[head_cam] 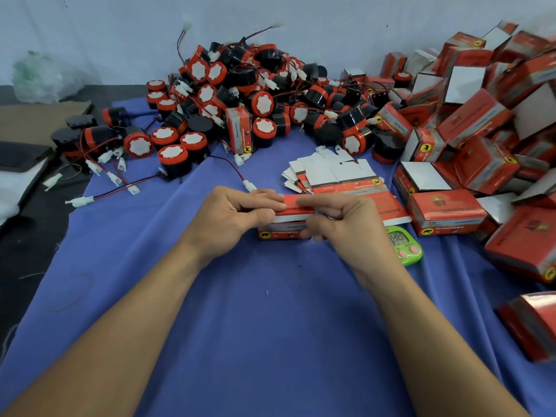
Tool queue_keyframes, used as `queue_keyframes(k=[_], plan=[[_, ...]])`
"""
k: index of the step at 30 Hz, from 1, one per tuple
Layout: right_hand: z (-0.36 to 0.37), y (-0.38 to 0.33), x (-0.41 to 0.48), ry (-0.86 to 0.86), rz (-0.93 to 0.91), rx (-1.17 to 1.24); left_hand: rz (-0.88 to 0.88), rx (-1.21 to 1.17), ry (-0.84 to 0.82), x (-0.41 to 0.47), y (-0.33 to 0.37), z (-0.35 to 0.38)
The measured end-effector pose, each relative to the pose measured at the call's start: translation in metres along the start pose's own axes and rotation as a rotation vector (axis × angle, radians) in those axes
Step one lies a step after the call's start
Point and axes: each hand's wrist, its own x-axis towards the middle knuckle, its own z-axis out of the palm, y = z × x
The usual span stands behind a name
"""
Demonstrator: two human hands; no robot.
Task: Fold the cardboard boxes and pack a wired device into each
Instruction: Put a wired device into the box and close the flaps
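Both my hands hold one red cardboard box [288, 224] low over the blue cloth, at the centre. My left hand [237, 212] grips its left end, thumb on the near side and fingers over the red top flap. My right hand [337, 216] pinches the right end of that flap, fingers curled over it. A white inner strip shows between flap and body. Flat unfolded boxes [334, 176] lie fanned just beyond the hands. A heap of black and red wired devices [240, 94] with white plugs fills the far middle.
Folded red boxes [481, 130] are piled along the right side, one [445, 215] close beside my right hand. A green timer [404, 245] sits under my right wrist. Loose wires with a white plug [249, 185] trail near my left hand. Blue cloth [255, 326] covers the table.
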Motion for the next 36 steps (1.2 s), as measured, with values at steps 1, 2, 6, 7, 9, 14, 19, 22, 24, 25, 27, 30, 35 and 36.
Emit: queue_keyframes(k=[1,2,6,7,9,14,19,22,24,25,27,30,35,36], plan=[[-0.0003,-0.0003,0.0001,-0.007,0.018,0.064,0.002,-0.006,0.003,0.0,-0.0005,0.0005],[-0.0004,-0.0005,0.0004,-0.005,0.035,0.118,0.003,-0.012,0.005,0.0,-0.0011,0.0012],[0.0027,0.0018,0.0,0.148,0.048,0.111,-0.001,0.0,0.006,0.001,-0.0022,0.003],[0.0029,0.0036,-0.0007,0.222,0.046,0.055,0.0,0.006,0.01,0.0014,-0.0025,0.0034],[0.0017,0.004,-0.0025,0.301,0.029,-0.1,0.004,0.016,0.008,0.0021,-0.0026,0.0038],[-0.0023,0.0032,0.0012,0.16,0.107,0.078,0.003,0.02,0.002,0.0014,-0.0034,0.005],[-0.0055,0.0034,0.0,0.102,0.117,0.097,-0.005,0.04,0.002,0.0002,-0.0035,0.0035],[-0.0025,0.0034,-0.0029,0.204,0.058,-0.062,-0.011,0.085,0.009,0.0006,-0.0031,0.0028],[0.0021,0.0033,-0.0042,0.273,-0.017,-0.188,0.003,0.134,0.013,0.0013,-0.0033,0.0023],[0.0033,0.0032,-0.0046,0.275,-0.052,-0.216,0.013,0.145,0.014,0.0017,-0.0036,0.0021],[0.0033,0.0025,-0.0047,0.26,-0.082,-0.271,0.023,0.132,0.012,0.0028,-0.0049,0.0017],[-0.0009,0.0004,-0.0036,0.246,-0.079,-0.327,0.012,0.091,0.001,0.0034,-0.0059,0.002],[-0.0005,-0.0008,-0.0037,0.266,-0.1,-0.384,0.019,0.082,0.002,0.0045,-0.004,0.0014],[-0.0002,-0.0007,-0.004,0.271,-0.103,-0.391,0.018,0.079,0.005,0.0047,-0.0036,0.0011]])
